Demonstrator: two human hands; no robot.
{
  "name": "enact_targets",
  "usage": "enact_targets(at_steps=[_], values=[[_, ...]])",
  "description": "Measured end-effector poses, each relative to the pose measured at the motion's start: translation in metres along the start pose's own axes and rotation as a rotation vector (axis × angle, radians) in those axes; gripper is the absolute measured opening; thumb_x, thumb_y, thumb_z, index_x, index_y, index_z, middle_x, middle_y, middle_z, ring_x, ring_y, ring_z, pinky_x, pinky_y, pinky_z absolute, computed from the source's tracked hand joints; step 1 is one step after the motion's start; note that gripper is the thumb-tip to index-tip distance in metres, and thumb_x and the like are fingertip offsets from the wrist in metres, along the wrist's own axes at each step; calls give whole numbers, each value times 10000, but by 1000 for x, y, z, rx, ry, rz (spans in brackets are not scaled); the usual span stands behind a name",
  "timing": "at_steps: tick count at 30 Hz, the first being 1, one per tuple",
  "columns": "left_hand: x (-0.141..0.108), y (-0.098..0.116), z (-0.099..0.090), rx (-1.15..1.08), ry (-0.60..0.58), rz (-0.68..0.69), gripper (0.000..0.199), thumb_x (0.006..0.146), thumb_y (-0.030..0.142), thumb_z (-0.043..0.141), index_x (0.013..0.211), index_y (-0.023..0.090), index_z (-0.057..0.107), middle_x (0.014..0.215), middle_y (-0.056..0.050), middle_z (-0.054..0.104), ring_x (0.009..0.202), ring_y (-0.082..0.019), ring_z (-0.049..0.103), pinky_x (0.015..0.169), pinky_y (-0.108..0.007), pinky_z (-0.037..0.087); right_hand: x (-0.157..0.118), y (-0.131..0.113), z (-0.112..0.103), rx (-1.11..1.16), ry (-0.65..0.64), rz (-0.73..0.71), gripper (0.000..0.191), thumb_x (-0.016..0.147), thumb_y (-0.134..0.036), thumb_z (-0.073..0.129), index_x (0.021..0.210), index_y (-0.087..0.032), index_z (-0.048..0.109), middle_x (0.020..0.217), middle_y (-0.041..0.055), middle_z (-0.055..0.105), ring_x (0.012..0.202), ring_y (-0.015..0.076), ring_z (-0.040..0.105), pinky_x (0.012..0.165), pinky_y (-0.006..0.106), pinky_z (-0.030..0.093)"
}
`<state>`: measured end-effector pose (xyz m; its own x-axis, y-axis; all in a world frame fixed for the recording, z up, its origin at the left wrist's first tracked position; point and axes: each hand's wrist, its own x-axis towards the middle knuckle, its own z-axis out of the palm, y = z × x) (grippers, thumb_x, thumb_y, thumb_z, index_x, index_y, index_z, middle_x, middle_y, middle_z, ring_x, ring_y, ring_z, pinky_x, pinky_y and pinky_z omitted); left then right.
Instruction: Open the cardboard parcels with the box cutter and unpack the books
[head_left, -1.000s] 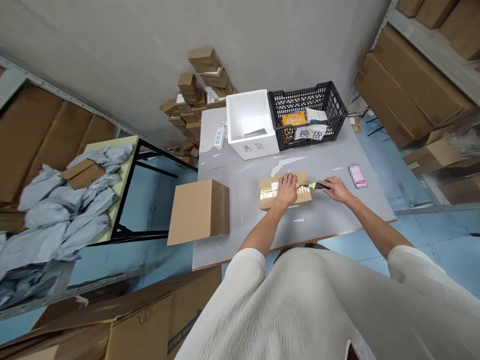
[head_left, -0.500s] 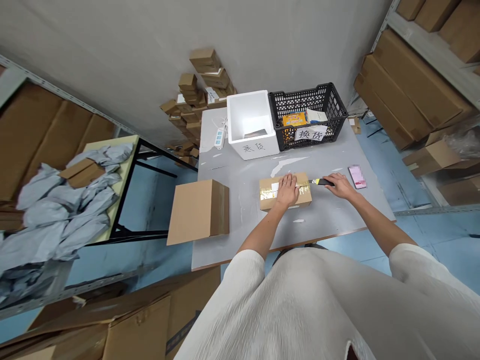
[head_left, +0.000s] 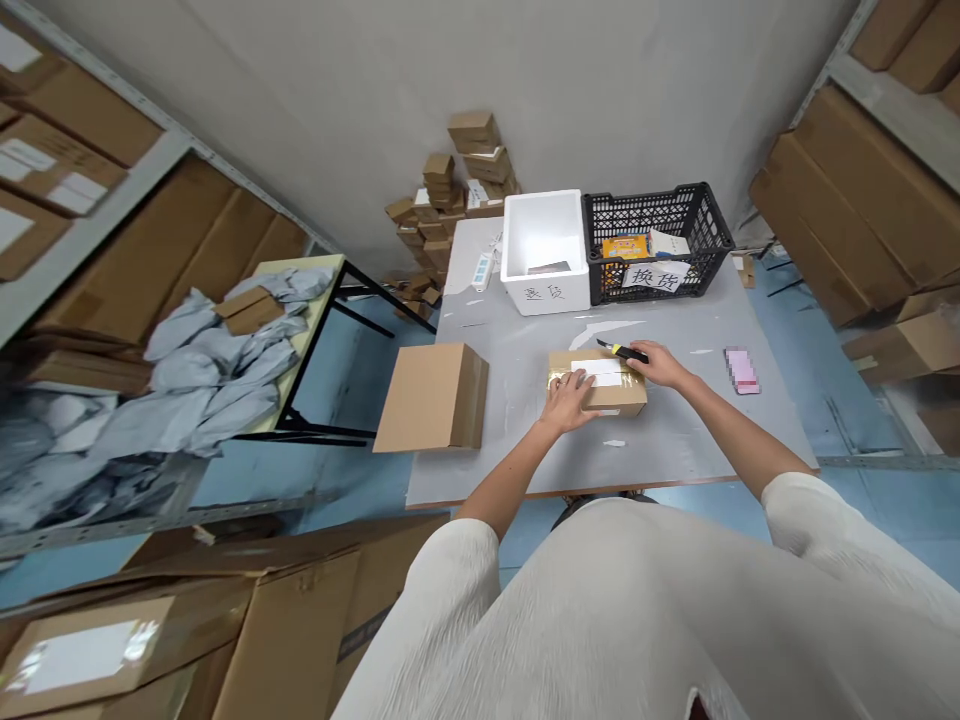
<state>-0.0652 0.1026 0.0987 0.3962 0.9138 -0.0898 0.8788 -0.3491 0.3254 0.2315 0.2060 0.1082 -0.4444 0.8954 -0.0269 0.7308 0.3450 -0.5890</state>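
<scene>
The taped cardboard carton [head_left: 618, 394] lies on the surface [head_left: 517, 400], the left hand [head_left: 568, 402] spread across its left end, apparently steadying it. At the carton's right end, the right hand [head_left: 658, 362] grips a utility knife [head_left: 628, 353], angled toward the far edge, likely to spare the other hand.

This is a stockroom or parcel-packing room: metal racks [head_left: 885, 95] hold large cartons [head_left: 862, 200], and small boxes [head_left: 436, 232] are stacked by a grey wall [head_left: 360, 90]. Grey mailing bags [head_left: 184, 368] lie heaped at the left, and the desk [head_left: 517, 420] carries a hand-lettered white bin [head_left: 574, 300] and a black crate [head_left: 607, 286] with a paper sign [head_left: 656, 278].
</scene>
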Motion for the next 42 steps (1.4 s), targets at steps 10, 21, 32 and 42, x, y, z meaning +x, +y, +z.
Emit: enact_targets(at_steps=[10,21,32,42], values=[[-11,-21,-8,22,-16,-122,476,1054,357,644,1526,312,601,1431,-132,624,1253,-333,646,1100,-480,524,15,-33,7,-166,-169,152,437,1048,-453,558,1365,-194,710,1353,185,789,1286,405,686,1135,582,447],[11,-18,-27,-133,26,-319,484,1088,292,412,1521,240,620,1696,-124,526,1463,-334,588,1241,-483,482,-36,-54,36,352,-187,244,337,1039,-561,640,1197,-263,657,1077,62,843,1016,285,777,900,382,584],[35,35,2,-79,-114,-462,1271,767,712,828,1760,173,246,1874,-263,117,1744,-477,77,1371,-688,163,-16,-35,32,270,51,252,321,1011,-509,618,1162,-231,669,1369,146,724,1300,327,671,1147,481,524],[42,19,-5,-46,-314,-193,1275,729,536,928,1765,274,234,1896,-200,72,1759,-438,22,1365,-747,105,3,-17,33,253,107,280,316,978,-535,644,1132,-261,680,1606,141,614,1575,343,497,1298,559,385]])
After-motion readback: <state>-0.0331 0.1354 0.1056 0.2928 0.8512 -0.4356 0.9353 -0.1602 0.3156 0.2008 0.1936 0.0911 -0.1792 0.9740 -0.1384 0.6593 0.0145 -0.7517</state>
